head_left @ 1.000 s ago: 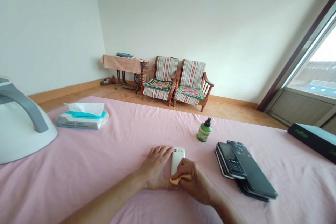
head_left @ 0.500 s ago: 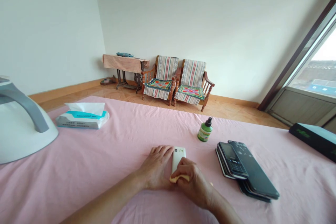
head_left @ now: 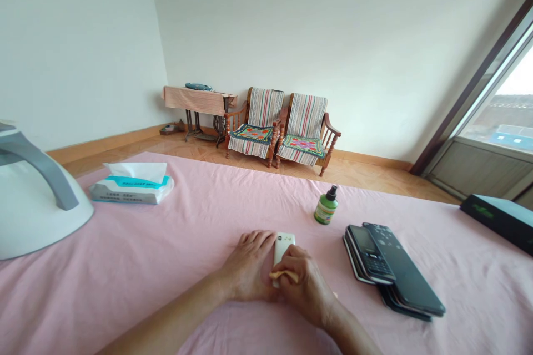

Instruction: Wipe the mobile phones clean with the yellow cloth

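A white mobile phone [head_left: 283, 245] lies back up on the pink cloth, its camera end pointing away from me. My left hand [head_left: 251, 266] grips it along the left side, with fingertips at the top left corner and the thumb near the bottom end. Bunched in my right hand [head_left: 306, 284] is a yellow cloth [head_left: 286, 275], pressed on the lower part of the phone's back. My right fingers cover the phone's lower right part.
Right of my hands, a keypad phone [head_left: 370, 252] tops one stack beside larger dark phones [head_left: 410, 277]. A green spray bottle [head_left: 326, 208] stands beyond. Tissues [head_left: 132, 188] and a white kettle [head_left: 39, 208] are at left, a black box [head_left: 499, 222] far right, on the pink tablecloth [head_left: 200, 211].
My right hand and the yellow cloth have slid a little up the phone, away from me, so its bottom end now shows. My left hand stays in place.
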A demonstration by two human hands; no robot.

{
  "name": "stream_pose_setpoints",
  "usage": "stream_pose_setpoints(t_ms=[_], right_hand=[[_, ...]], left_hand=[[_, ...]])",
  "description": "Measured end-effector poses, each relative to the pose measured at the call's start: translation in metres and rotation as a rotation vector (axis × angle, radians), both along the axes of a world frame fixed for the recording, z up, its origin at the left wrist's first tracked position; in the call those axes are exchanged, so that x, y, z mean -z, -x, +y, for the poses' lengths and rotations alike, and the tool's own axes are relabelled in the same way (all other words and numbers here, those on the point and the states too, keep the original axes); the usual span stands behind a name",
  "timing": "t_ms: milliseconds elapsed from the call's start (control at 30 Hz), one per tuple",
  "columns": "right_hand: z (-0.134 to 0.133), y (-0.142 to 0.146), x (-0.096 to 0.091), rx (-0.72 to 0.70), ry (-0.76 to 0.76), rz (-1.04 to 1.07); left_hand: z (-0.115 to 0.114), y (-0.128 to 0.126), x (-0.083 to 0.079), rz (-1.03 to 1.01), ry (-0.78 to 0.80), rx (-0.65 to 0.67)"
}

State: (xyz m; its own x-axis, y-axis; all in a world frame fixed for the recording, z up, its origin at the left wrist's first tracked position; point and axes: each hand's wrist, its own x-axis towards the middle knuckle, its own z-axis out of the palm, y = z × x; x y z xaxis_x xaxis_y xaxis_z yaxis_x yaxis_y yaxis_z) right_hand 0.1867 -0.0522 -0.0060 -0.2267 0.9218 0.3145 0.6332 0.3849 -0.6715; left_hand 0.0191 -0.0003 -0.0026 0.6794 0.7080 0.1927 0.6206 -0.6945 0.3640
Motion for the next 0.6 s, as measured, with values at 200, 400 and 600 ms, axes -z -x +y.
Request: stream_pose_setpoints(t_ms=[200,400,600], right_hand=[[0.004,-0.005,0.004,0.159,-0.068,0.06],[0.026,-0.02,0.019,0.357,-0.148,0.032],[0.024,-0.007,0.015,0.248,-0.166,-0.031]], left_hand=[[0.0,0.001,-0.002,0.011,0.023,0.008],[0.0,0.002,-0.004,0.02,0.046,0.019],[0.0,0.001,-0.007,0.014,0.043,0.02]])
